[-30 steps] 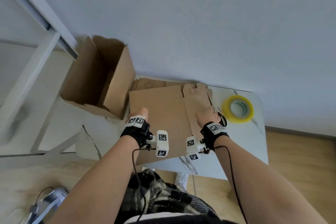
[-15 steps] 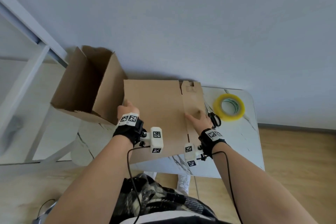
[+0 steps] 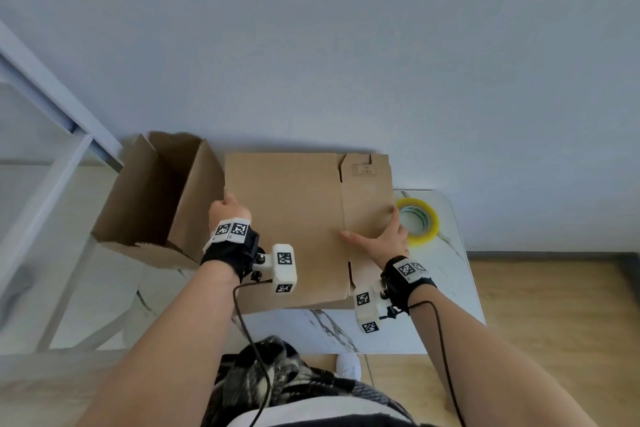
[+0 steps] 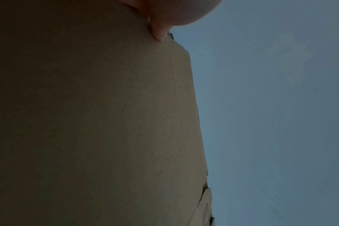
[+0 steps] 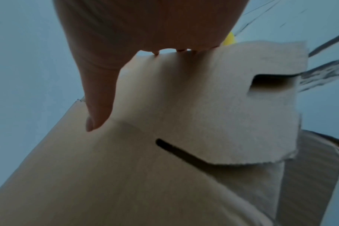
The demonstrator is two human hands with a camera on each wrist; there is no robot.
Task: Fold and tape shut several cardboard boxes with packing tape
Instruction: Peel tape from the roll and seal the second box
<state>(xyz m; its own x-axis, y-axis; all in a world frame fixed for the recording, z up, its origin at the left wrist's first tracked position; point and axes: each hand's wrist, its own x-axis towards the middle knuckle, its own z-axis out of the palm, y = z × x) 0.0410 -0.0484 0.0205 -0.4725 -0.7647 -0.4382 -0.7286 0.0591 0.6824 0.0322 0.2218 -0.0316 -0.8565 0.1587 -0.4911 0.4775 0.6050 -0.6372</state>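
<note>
Flat matte cardboard box [image 3: 294, 229] — left hand [image 3: 227, 210] grips edge, right hand [image 3: 381, 239] pinches flap.

A room in a home is suggested rather than a workshop or warehouse. A small white marble-patterned table with dark veins [image 3: 460, 291] is set against a plain pale blue-grey painted wall [image 3: 346, 45], and light wood-plank flooring [image 3: 554, 322] with a dark skirting strip along the wall's foot is seen to the right. A white-painted frame of slanted bars [image 3: 52, 163] is seen at the left, its kind not being clear.
</note>
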